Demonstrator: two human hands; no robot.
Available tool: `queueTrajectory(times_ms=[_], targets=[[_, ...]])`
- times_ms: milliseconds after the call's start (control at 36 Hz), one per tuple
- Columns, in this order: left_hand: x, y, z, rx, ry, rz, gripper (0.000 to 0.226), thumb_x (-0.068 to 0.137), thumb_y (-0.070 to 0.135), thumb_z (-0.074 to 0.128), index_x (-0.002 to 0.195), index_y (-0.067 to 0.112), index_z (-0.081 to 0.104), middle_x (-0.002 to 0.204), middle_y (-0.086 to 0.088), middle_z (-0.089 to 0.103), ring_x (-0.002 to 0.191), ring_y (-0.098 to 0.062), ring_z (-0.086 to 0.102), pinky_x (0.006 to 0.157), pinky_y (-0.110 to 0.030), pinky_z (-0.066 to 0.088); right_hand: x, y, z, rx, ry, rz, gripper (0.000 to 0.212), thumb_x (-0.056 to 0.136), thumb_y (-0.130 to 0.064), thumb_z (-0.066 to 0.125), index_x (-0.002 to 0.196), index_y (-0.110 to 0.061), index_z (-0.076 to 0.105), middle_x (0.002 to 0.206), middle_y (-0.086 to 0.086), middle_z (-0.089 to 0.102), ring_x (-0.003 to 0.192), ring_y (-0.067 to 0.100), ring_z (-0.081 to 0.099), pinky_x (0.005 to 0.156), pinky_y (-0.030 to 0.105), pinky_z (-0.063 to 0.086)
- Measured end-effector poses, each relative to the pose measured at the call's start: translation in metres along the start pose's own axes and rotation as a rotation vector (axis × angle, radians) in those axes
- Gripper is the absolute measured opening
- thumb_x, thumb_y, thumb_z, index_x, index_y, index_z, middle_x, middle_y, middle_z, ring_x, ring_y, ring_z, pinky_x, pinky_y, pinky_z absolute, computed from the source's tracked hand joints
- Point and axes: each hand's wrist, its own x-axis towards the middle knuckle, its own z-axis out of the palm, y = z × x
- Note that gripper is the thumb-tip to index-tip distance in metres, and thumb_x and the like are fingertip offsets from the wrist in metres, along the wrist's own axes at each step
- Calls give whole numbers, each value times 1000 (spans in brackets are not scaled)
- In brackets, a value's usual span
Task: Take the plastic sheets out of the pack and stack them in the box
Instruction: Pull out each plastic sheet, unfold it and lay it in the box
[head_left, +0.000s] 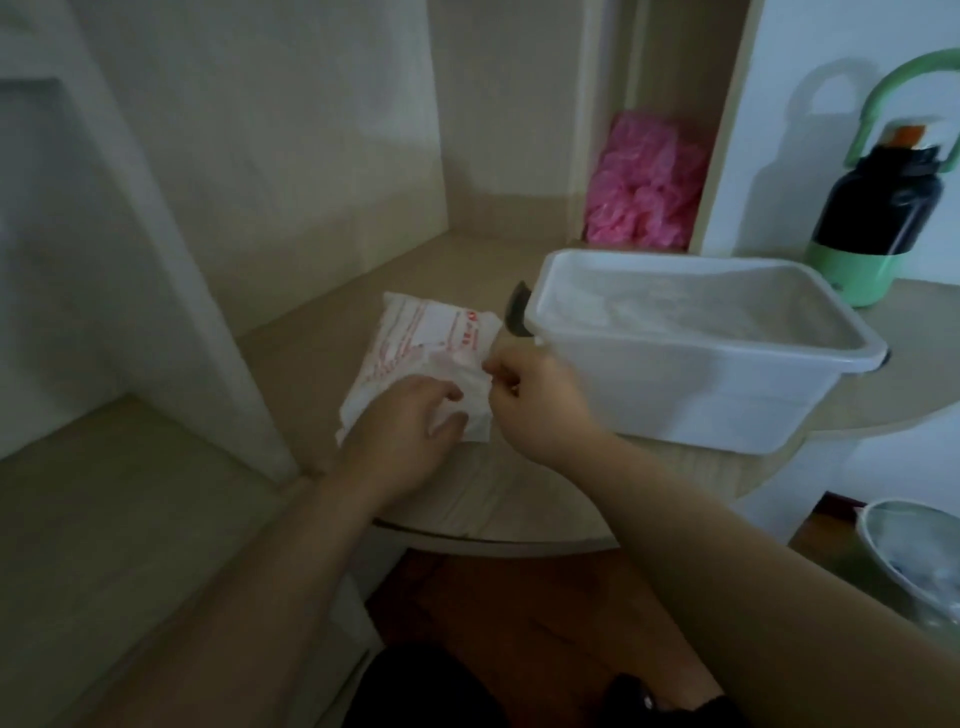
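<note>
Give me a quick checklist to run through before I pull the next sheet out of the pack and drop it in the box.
1. Pack steadied: left hand rests on it. Ok.
2. Grip: right hand pinches at the pack's right edge. Ok.
3. One sheet caught rather than several: cannot tell, too blurred.
4. Box open, no lid on it. Ok.
5. Room left in the box: cannot tell through its cloudy wall.
6. Short way to the box: it stands close beside the pack on the table. Ok.
</note>
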Motion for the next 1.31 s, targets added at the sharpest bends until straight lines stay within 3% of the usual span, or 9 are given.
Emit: queueTrajectory(times_ms=[111, 222, 472, 611, 806, 944, 1083, 1167, 1306], targets=[[-4, -10, 16, 26, 13, -29, 38, 96, 31, 54, 128, 14, 59, 131, -6, 59, 120, -21, 53, 102, -37, 41, -3, 24, 21, 63, -171, 121, 49, 95, -12, 46, 143, -21, 39, 139, 4, 48, 124, 20, 47, 102, 29, 37], [-2, -12, 25, 82, 116, 40, 33, 93, 39, 48, 98, 18, 74, 97, -2, 70, 91, -20, 61, 79, -42, 50, -6, 36, 25, 44, -185, 99, 53, 94, -11, 47, 143, -27, 37, 142, 5, 45, 125, 19, 46, 104, 30, 38], [-13, -16, 33, 341, 459, 112, 18, 81, 29, 58, 78, 21, 74, 87, 6, 69, 96, -22, 47, 76, -37, 35, -9, 42, 35, -60, -124, -35, 51, 93, -16, 49, 142, -21, 40, 130, 7, 56, 102, 17, 56, 82, 16, 35], [-13, -17, 33, 177, 404, 147, 28, 85, 25, 49, 81, 8, 70, 85, -6, 65, 76, -21, 59, 62, -27, 43, -8, 41, 35, -75, -133, -39, 53, 92, -17, 51, 144, -20, 37, 135, 5, 52, 111, 19, 54, 85, 17, 35], [-13, -16, 31, -49, 439, 99, 14, 92, 17, 55, 87, 9, 64, 85, -2, 64, 78, 3, 44, 70, -4, 36, -11, 38, 32, -87, -137, -28, 64, 90, -20, 55, 147, -26, 27, 145, 5, 38, 119, 20, 48, 98, 28, 38], [-16, -10, 23, -302, 467, -25, 11, 94, 9, 56, 92, 20, 54, 87, 17, 55, 83, 13, 52, 70, -3, 38, -6, 32, 32, -60, -172, 33, 58, 91, -24, 54, 145, -22, 33, 144, 5, 40, 125, 20, 43, 103, 31, 36], [-12, -15, 20, -501, 479, -134, 13, 95, 19, 54, 90, 31, 51, 100, 18, 57, 93, 4, 56, 77, -28, 52, 1, 15, 35, -304, -187, -26, 53, 95, -38, 47, 144, -28, 30, 154, 6, 15, 136, 26, 27, 109, 39, 29], [-12, -14, 14, -472, 470, -121, 16, 95, 15, 54, 91, 31, 51, 96, 19, 53, 89, 4, 52, 73, -17, 45, 3, 10, 43, -471, -286, -200, 48, 95, -39, 42, 140, -25, 35, 152, 3, 23, 137, 25, 26, 111, 42, 23], [-8, -12, -7, -665, 595, -263, 23, 98, 17, 50, 85, 35, 48, 88, 13, 58, 78, 0, 58, 69, -17, 48, 6, 13, 48, -412, -390, -96, 62, 95, -39, 42, 150, -24, 17, 154, 3, 25, 141, 24, 22, 115, 41, 16]])
